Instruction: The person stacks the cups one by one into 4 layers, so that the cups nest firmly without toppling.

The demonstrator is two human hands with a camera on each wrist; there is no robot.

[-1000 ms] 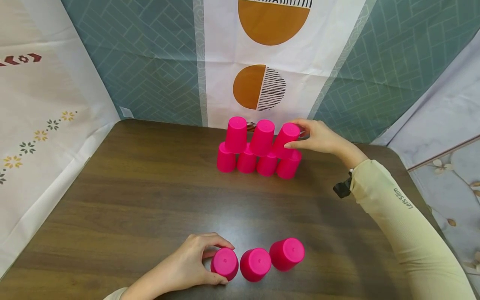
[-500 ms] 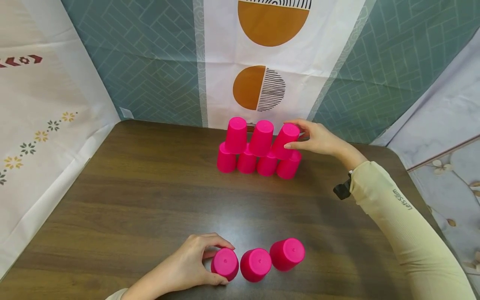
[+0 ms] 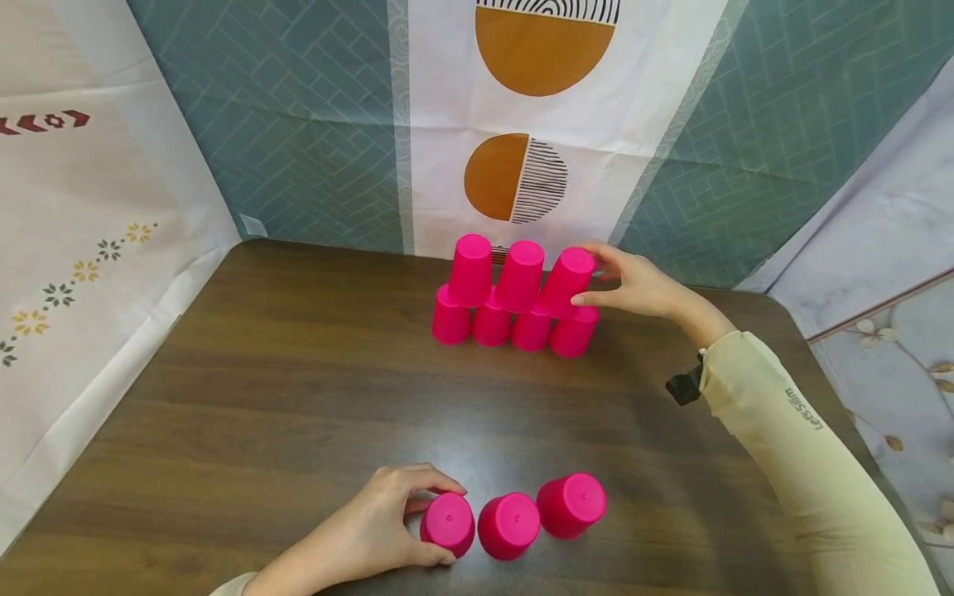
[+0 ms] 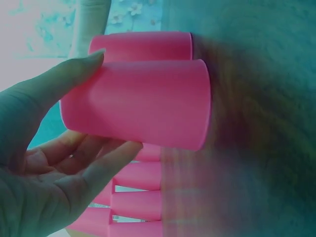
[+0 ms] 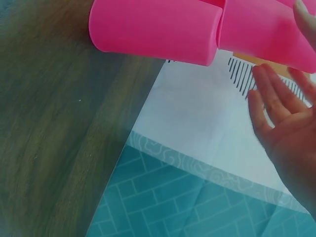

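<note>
My left hand is wrapped round an upside-down pink cup at the front of the table, thumb on the near side and fingers on the far side. The left wrist view shows the same cup close up, between thumb and fingers. At the back, pink cups stand upside down in two tiers. My right hand is beside the right cup of the upper tier, its thumb tip overlapping that cup's edge. In the right wrist view, the fingers are spread away from the cup wall.
Two more upside-down pink cups, a middle one and a right one, stand beside the left hand's cup. Under the upper tier is a lower row of several cups. A patterned cloth hangs behind the brown table.
My right hand has loosened and drawn slightly to the right, off the upper right cup, which stays in place. The left hand and its cup have not moved.
</note>
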